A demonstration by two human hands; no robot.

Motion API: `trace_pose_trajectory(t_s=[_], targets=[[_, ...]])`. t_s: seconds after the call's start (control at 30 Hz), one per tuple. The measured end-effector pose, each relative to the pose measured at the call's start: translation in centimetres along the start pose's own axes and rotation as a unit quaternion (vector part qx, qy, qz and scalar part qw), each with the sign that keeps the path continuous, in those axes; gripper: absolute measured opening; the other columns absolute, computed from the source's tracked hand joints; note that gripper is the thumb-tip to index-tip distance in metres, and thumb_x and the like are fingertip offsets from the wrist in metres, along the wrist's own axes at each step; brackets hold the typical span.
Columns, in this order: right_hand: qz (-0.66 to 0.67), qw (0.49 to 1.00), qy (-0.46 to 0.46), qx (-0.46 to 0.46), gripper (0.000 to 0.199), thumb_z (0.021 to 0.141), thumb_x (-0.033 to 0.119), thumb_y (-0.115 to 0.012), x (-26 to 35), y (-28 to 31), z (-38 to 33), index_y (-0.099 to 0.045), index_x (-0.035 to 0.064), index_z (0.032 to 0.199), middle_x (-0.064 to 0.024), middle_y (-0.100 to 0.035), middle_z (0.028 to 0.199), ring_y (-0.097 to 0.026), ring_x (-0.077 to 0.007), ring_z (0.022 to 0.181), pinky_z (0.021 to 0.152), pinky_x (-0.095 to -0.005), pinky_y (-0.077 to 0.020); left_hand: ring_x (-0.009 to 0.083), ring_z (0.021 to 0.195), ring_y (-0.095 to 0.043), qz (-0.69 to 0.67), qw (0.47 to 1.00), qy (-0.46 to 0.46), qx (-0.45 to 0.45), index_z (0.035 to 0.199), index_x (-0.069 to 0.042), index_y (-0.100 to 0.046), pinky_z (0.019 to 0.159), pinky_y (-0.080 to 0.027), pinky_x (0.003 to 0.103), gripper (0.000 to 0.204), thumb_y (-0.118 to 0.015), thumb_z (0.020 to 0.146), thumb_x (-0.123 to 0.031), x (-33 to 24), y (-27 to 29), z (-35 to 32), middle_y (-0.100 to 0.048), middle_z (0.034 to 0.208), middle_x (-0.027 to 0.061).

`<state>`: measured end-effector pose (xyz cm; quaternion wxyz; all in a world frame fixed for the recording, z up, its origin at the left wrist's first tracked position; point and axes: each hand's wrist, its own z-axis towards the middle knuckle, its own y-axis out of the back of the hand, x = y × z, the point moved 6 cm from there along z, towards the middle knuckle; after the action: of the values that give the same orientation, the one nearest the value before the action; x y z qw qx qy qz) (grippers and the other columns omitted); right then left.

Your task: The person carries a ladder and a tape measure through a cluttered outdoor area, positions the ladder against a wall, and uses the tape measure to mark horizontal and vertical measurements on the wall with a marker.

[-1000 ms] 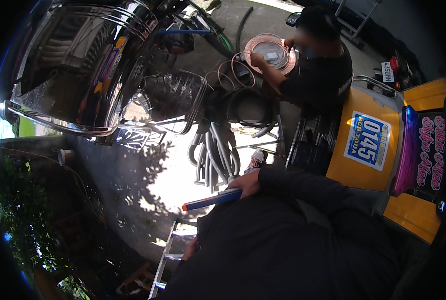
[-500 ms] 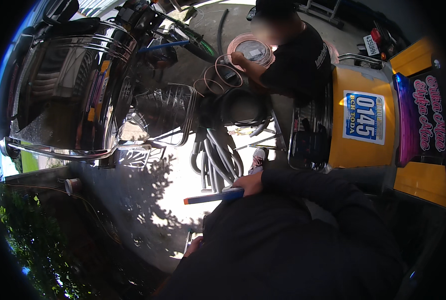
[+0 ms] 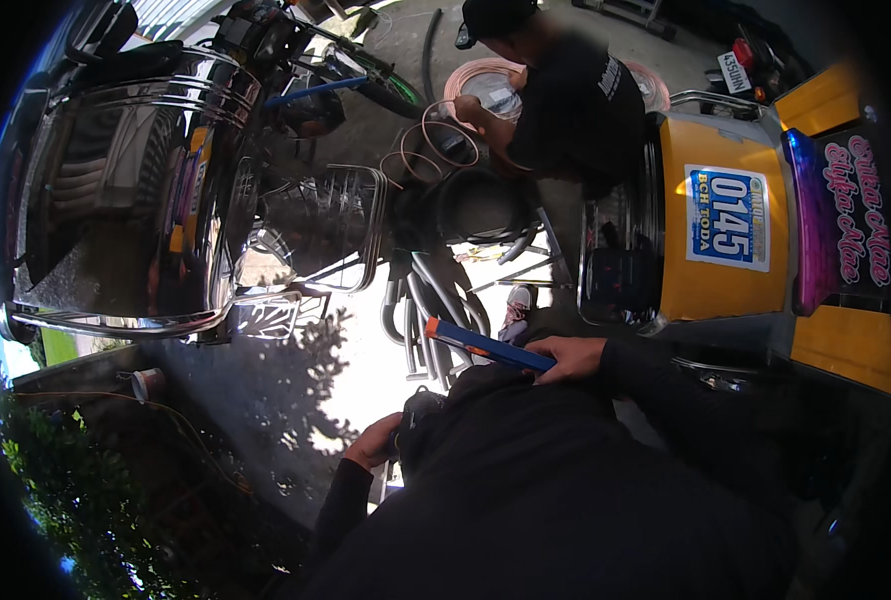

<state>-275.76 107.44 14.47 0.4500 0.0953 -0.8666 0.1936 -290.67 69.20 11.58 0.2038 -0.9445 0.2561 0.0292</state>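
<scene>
My right hand [image 3: 571, 358] is closed around the near end of a long, slim blue box [image 3: 491, 346] with an orange far end. The box slants up to the left, above grey bent tubes [image 3: 436, 300] on the sunlit ground. Lower left, my left hand [image 3: 372, 443] is at a dark, bulky thing [image 3: 423, 418] beside my body. Its fingers curl in against that side, and their tips are hidden, so what they hold cannot be made out.
Ahead, a person in black [image 3: 576, 110] handles a coil of copper-coloured tubing [image 3: 481, 85]. A chrome sidecar [image 3: 116, 200] stands left, a yellow vehicle body [image 3: 681, 290] right. Black round coils [image 3: 481, 210] lie between them. A small bucket [image 3: 149, 384] and leafy plants [image 3: 56, 470] are at left.
My right hand has moved right with the blue box, whose orange end has swung upward. The left hand has come up further into view. The other person's head and arm have shifted left.
</scene>
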Motion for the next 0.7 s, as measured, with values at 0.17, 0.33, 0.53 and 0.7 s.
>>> trace_pose_trajectory(t_s=[0.17,0.33,0.53,0.7], targets=[[-0.048,0.987,0.003,-0.151,0.059,0.088,0.022,-0.073,1.8,1.9,-2.7,-0.054,-0.0016,0.138,-0.0170,-0.064,0.128,-0.062,-0.0254,0.121,0.105,-0.0372,-0.0475,0.0158,0.091,-0.073,0.013,0.999,0.029,-0.005,0.124,-0.001,-0.066,0.083,-0.062,0.032,0.033,-0.053,0.107,-0.026,-1.9,1.0,1.4,-0.074,0.110,0.0076],[0.020,0.943,0.033,-0.331,0.052,0.086,0.011,-0.071,4.1,7.7,-3.5,-0.054,-0.0001,0.135,-0.0116,-0.068,0.115,-0.065,-0.0212,0.111,0.100,-0.0355,-0.0507,0.0155,0.087,-0.073,-0.006,0.996,0.074,-0.045,0.116,-0.003,-0.068,0.077,-0.063,0.034,0.028,-0.056,0.105,-0.027,-0.8,1.9,1.7,-0.074,0.104,0.0061],[0.006,0.918,0.088,-0.387,0.043,0.086,0.014,-0.074,2.9,12.3,-1.5,-0.056,0.0005,0.122,-0.0072,-0.061,0.098,-0.060,-0.0158,0.092,0.083,-0.0334,-0.0504,0.0142,0.085,-0.071,-0.020,0.997,0.003,-0.068,0.117,-0.004,-0.066,0.074,-0.061,0.033,0.026,-0.056,0.104,-0.025,2.8,0.5,1.4,-0.072,0.103,0.0054],[-0.068,0.926,0.015,-0.372,0.048,0.085,0.020,-0.076,0.3,11.9,-0.1,-0.056,-0.0006,0.123,-0.0107,-0.062,0.100,-0.061,-0.0194,0.092,0.083,-0.0352,-0.0507,0.0194,0.096,-0.068,-0.045,0.973,-0.191,-0.125,0.109,-0.006,-0.061,0.079,-0.061,0.039,0.020,-0.059,0.101,-0.024,0.4,0.3,-1.9,-0.067,0.104,0.0081]])
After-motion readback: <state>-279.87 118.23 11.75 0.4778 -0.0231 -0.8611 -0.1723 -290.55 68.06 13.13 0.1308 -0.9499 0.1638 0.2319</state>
